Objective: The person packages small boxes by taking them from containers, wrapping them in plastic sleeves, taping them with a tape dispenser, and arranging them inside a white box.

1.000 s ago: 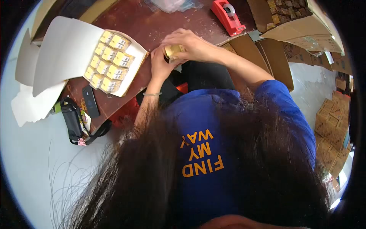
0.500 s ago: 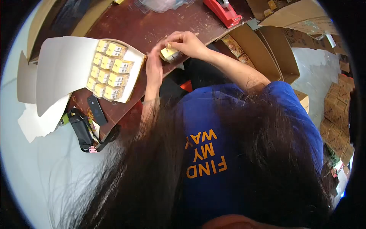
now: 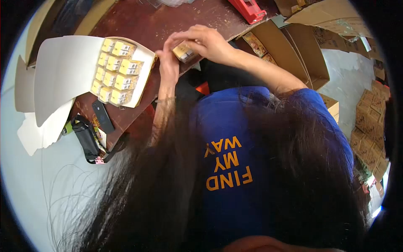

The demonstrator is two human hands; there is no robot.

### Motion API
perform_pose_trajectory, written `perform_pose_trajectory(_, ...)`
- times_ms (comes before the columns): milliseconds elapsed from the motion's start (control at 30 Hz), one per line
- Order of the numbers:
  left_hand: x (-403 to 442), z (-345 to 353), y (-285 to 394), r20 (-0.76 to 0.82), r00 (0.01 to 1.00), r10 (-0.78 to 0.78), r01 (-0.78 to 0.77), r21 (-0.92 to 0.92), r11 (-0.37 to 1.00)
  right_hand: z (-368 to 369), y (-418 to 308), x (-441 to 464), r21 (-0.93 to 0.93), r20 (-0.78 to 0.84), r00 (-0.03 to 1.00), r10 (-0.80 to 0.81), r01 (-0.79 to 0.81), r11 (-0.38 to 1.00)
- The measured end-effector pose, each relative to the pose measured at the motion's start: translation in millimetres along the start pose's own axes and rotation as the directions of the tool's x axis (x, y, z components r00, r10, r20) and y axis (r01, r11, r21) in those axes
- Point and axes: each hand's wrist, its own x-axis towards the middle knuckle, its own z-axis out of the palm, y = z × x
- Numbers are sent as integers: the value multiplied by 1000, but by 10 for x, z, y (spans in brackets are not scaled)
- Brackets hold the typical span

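Between my hands, near the table's edge, is a small yellow-and-white box with a clear, shiny wrapping. My right hand curls over it from the right, its fingers bent round the far side and partly hiding it. Along the box's left side stands my left hand, fingers stretched upward and thumb pointing out to the left. Its fingertips meet those of my right hand; whether they press on the box is hard to see. To the left, an open white carton holds several similar boxes in rows.
The carton's white lid spreads leftward. A black phone and a black bag lie at the table's near left. A red tape dispenser stands at the back of the dark red table. Brown cartons stand on the right.
My right hand has closed further over the box, covering more of it. My left hand, blurred before, shows more clearly with its thumb out. The whole view has shifted slightly.
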Motion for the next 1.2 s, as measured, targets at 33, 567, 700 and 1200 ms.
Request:
perform_pose_trajectory(33, -11, 37, 22, -22, 999, -35, 31, -190, 981, -7, 43, 44, -5, 6, 999, 31, -31, 1000)
perform_pose_trajectory(567, 63, -443, -114, 178, 977, 118, -213, 786, 581, 43, 238, 122, -247, 72, 997, 30, -12, 969)
perform_pose_trajectory(700, 48, -418, -134, 200, 974, 110, -224, 744, 630, 102, 359, 154, 77, 161, 869, 467, -483, 872)
perform_pose_trajectory(1200, 81, 24, -370, -7, 939, 343, -250, 671, 698, -308, 212, -135, -173, 172, 983, -67, 97, 980)
